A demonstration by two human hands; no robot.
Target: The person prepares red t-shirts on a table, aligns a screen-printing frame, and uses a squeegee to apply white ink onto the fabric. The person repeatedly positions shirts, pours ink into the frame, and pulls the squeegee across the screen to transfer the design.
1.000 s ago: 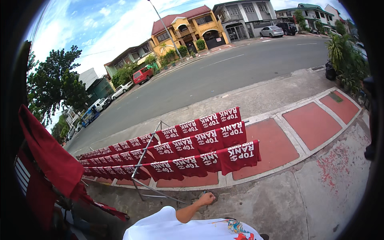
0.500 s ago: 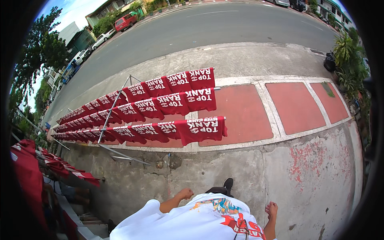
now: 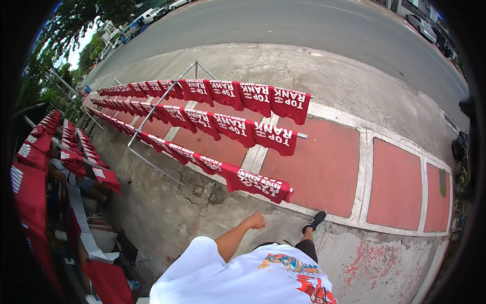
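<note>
My left hand (image 3: 254, 221), fingers curled, swings at the end of my forearm above the cracked pavement; I cannot make out anything inside it. It is nearest the lowest row of a metal rack (image 3: 177, 84) hung with red printed shirts (image 3: 255, 183) in three rows, apart from them. My right hand is out of view. My white printed T-shirt fills the bottom, and my shoe (image 3: 315, 221) is at the edge of red paving panels (image 3: 324, 172).
More red shirts (image 3: 33, 197) hang on racks along the left, with a person (image 3: 91, 190) partly hidden among them and clutter below. A road (image 3: 304, 23) with parked cars (image 3: 420, 28) runs beyond the concrete strip. Dark bags (image 3: 458, 149) and plants edge the far right.
My view has turned left and downward, showing more of the left racks. I have stepped nearer the red panels; my right hand, visible half a second ago, has left view.
</note>
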